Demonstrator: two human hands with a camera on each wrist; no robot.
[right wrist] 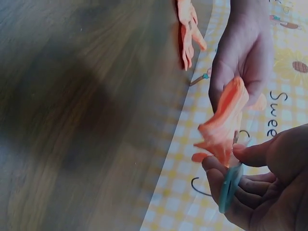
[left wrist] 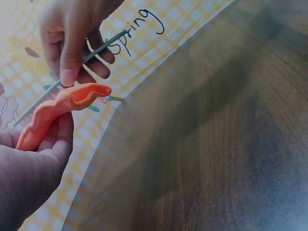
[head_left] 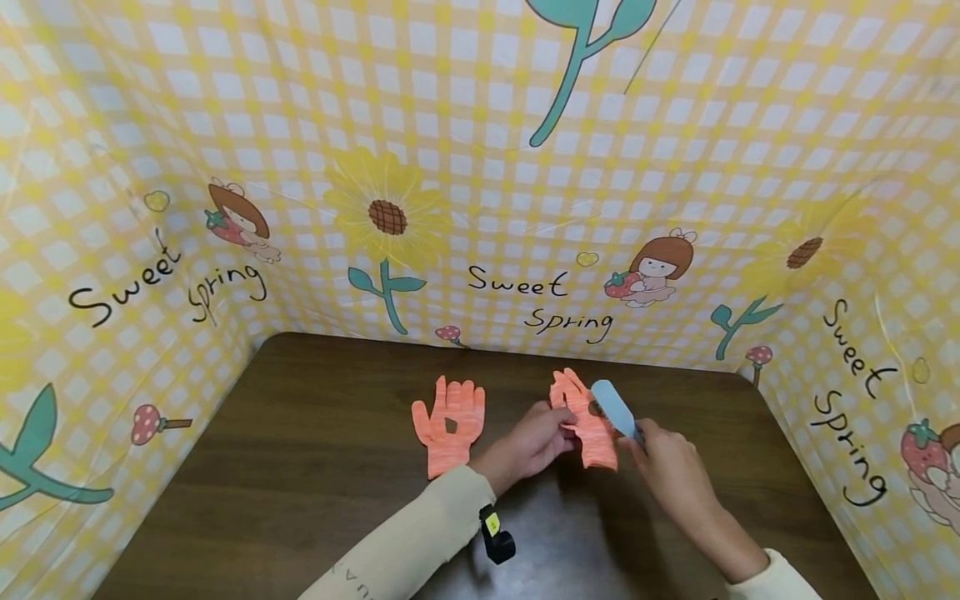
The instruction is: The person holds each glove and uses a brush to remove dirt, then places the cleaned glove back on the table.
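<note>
An orange knitted glove (head_left: 597,442) with a dark hole in it is lifted in my left hand (head_left: 542,435), which pinches its side between thumb and fingers. My right hand (head_left: 670,467) holds a flat light-blue paddle-shaped tool (head_left: 617,408) with a thin handle; its exact kind cannot be told. In the head view the blade's end overlaps the glove beside the hole. Edge-on in the left wrist view, the tool (left wrist: 107,44) appears as a thin strip behind the glove (left wrist: 53,108). The right thumb and fingertips are right at the glove (right wrist: 224,125) in the right wrist view.
A second orange glove (head_left: 455,450), also with a dark hole in its palm, lies flat on the dark wooden table (head_left: 300,467) to the left. Yellow checked cloth (head_left: 517,208) printed with flowers surrounds the table. A black strap device (head_left: 495,537) sits at the left wrist.
</note>
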